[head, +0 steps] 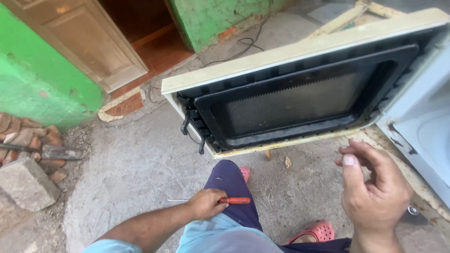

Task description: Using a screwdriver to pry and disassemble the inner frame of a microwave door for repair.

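A microwave oven door [300, 100] hangs open, its black inner frame and mesh window facing me, with two black latch hooks [193, 133] at its left edge. The white oven body [424, 136] is at the right. My left hand [206, 204] grips a screwdriver [234, 200] with an orange handle, low above my knee, its thin shaft pointing left. My right hand [372, 185] is raised below the door's lower right corner, fingers loosely curled and apart, holding nothing.
Rough concrete floor [140, 168] lies below. Bricks and a stone block [26, 182] are piled at the left by a green wall [33, 89]. A wooden door [89, 42] stands open behind. A black cable [246, 44] runs along the far floor. My feet wear pink sandals [318, 230].
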